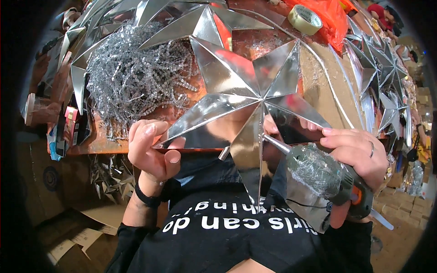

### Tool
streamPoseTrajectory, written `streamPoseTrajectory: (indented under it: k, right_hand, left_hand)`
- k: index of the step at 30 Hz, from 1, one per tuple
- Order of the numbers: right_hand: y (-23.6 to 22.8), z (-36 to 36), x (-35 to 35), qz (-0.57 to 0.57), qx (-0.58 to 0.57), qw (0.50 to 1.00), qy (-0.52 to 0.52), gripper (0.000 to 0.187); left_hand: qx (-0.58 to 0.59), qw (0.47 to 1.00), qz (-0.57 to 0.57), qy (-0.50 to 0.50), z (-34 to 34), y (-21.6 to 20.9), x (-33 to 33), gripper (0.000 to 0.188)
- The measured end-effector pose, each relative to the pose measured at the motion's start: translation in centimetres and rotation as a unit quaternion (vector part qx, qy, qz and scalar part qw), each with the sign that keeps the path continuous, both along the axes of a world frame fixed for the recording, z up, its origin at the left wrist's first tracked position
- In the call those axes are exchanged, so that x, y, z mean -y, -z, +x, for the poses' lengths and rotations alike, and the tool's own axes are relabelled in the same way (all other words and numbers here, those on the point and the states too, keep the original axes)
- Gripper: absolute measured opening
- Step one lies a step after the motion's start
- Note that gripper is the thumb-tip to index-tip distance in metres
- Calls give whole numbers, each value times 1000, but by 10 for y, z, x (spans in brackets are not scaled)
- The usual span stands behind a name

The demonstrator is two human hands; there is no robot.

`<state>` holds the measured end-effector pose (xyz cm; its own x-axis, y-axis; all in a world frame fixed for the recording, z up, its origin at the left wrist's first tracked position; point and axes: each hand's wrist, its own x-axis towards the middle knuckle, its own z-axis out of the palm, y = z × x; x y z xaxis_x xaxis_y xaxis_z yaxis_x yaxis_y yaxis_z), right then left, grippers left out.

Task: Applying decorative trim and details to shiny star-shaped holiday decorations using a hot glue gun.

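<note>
A shiny silver five-pointed star (214, 113) with raised, folded faces is held up at the table's near edge, its long point towards me. My left hand (152, 148) has its fingers curled around the tip of the left point. My right hand (357, 154) grips a dark green hot glue gun (314, 173) wrapped in clear plastic, a glue stick (381, 219) poking out behind. Its metal nozzle touches or nearly touches the star's surface just below the centre. Fingers of that hand also rest by the star's right point.
A tangled heap of silver beaded strands (136, 73) lies on the red table at left. More silver stars (205, 25) lie behind and others (378, 68) at right. A tape roll (305, 20) sits near an orange-red plastic bag (327, 22). Cardboard (325, 86) lies at right.
</note>
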<state>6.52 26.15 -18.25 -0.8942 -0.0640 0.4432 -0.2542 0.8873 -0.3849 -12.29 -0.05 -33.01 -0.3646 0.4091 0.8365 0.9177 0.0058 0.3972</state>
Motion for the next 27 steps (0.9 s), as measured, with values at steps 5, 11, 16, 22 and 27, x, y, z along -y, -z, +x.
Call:
streamPoseTrajectory:
  k: [5,11,16,22,27]
  right_hand:
    - [4,7,-12,45,7,998,-42,44]
    - [0,12,-11,16,31,998,-59,64]
    - [0,20,-10,-15,43,997,-56,69]
    - [1,30,-13,-26,75,991,-109,73]
    - [3,32,-4,-65,48,991,-111,71]
  left_hand:
    - [21,1000,2,11,1,-1,1,47]
    - [23,1000,7,7,1,-1,2,46]
    - [45,998,29,21,2,4,4,47]
    - [72,997,26,15,6,5,4,49]
    - [65,998,26,4,7,6,4,50]
